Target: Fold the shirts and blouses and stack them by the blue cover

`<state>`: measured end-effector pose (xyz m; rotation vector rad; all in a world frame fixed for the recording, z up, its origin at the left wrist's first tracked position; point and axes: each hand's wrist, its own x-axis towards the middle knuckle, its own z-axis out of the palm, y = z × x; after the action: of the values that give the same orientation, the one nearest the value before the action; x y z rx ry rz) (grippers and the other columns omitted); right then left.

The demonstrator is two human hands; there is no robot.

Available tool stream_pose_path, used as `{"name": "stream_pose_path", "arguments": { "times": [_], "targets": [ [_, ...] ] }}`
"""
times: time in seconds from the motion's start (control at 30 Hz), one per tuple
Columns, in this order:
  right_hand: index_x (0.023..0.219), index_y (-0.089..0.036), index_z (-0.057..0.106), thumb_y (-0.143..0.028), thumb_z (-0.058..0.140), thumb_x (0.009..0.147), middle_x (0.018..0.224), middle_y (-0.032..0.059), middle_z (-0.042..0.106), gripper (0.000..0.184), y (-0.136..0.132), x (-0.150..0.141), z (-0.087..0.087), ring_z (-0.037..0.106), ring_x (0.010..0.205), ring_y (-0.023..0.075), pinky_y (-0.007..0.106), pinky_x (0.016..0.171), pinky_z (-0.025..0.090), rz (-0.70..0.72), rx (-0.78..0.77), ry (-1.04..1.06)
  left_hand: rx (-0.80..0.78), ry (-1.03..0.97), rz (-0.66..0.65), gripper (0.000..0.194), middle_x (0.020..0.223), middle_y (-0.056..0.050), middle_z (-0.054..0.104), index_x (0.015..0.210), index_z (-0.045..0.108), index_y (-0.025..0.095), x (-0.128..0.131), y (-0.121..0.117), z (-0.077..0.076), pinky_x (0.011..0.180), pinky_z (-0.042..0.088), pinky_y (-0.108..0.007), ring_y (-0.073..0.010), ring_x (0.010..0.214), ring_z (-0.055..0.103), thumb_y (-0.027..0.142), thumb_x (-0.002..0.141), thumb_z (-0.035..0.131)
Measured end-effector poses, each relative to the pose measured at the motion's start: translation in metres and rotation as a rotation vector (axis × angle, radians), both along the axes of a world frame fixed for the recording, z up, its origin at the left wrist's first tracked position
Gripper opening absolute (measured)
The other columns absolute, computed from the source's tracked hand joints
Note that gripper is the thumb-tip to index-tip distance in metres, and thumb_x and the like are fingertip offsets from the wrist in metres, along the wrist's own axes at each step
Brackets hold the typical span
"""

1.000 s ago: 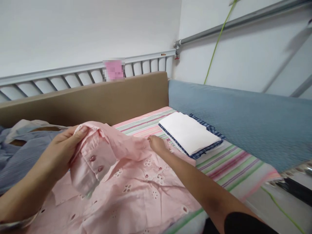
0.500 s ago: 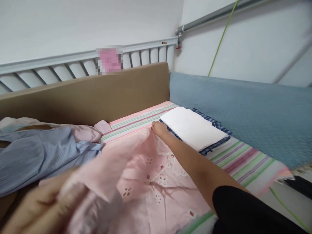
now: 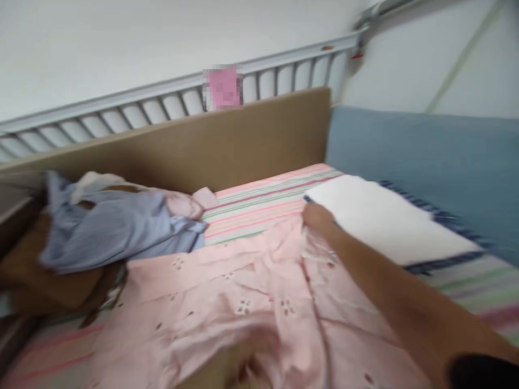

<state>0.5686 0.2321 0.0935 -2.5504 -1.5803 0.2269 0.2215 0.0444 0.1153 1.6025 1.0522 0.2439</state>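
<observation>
Pinching the pink garment (image 3: 259,286) by its upper edge right of centre, the right hand (image 3: 317,217) held it across the lower middle. Blur hid the left hand's (image 3: 229,366) grip at bottom centre; smoothing creases away from the pinch seemed wisest.

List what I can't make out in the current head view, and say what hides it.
All in the head view:
Left hand: blurred and cut off by the bottom edge; its grip is unclear.
Right hand: at the pink garment, its fingertips lost in blur.
The pink garment: near end cut off by the bottom edge.
Navy cloth: mostly covered by the white cloth.
Pink patch at the radiator: pixelated, so unidentifiable.
</observation>
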Motion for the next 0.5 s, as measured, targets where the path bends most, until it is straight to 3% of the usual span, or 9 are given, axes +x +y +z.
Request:
{"name": "stream_pose_path", "arguments": {
  "times": [0.1,0.17,0.23,0.3,0.37,0.5],
  "targets": [
    [0.111,-0.014,0.06,-0.013,0.035,0.086,0.116,0.0146,0.061,0.034,-0.002,-0.014,0.0,0.058,0.104,0.0216,0.03,0.082,0.042,0.123,0.138,0.017,0.218,0.112,0.392,0.039,0.097,-0.007,0.067,0.103,0.065,0.022,-0.056,0.033,0.006,0.076,0.048,-0.031,-0.019,0.084,0.06,0.046,0.074,0.056],
    [0.106,-0.017,0.062,-0.02,0.035,0.088,0.114,0.0105,0.063,0.032,-0.005,-0.027,-0.01,0.059,0.102,0.0207,0.03,0.084,0.041,0.33,0.296,0.008,0.412,0.204,0.783,0.043,0.105,-0.011,0.065,0.102,0.063,0.017,-0.107,0.06,0.004,0.072,0.048,-0.031,-0.0209,0.086,0.06,0.047,0.071,0.055],
    [0.099,-0.019,0.064,-0.024,0.037,0.087,0.108,0.008,0.066,0.029,-0.009,-0.041,-0.023,0.06,0.097,0.0209,0.032,0.084,0.041,0.505,0.387,-0.018,0.498,0.303,1.092,0.045,0.103,-0.012,0.065,0.102,0.061,0.013,-0.156,0.084,-0.005,0.069,0.048,-0.029,-0.021,0.087,0.061,0.044,0.069,0.054],
    [0.094,-0.02,0.065,-0.024,0.039,0.086,0.103,0.0067,0.068,0.028,-0.011,-0.048,-0.034,0.061,0.094,0.021,0.033,0.085,0.041,0.582,0.412,-0.06,0.498,0.383,1.204,0.045,0.093,-0.013,0.067,0.098,0.061,0.01,-0.192,0.103,-0.017,0.065,0.046,-0.029,-0.0215,0.08,0.062,0.042,0.067,0.054],
    [0.09,-0.02,0.066,-0.024,0.038,0.085,0.098,0.007,0.069,0.028,-0.01,-0.047,-0.041,0.061,0.092,0.021,0.034,0.085,0.04,0.604,0.413,-0.108,0.483,0.433,1.205,0.041,0.079,-0.011,0.067,0.086,0.064,0.009,-0.209,0.12,-0.03,0.061,0.044,-0.029,-0.0216,0.073,0.061,0.044,0.065,0.056],
    [0.09,-0.018,0.066,-0.026,0.036,0.087,0.101,0.0098,0.069,0.032,-0.003,-0.031,-0.05,0.061,0.095,0.0212,0.038,0.091,0.037,0.658,0.347,-0.169,0.471,0.491,1.14,0.036,0.059,-0.005,0.061,0.064,0.062,0.014,-0.203,0.15,-0.051,0.055,0.039,-0.028,-0.0198,0.06,0.057,0.049,0.064,0.059]
  ]
}}
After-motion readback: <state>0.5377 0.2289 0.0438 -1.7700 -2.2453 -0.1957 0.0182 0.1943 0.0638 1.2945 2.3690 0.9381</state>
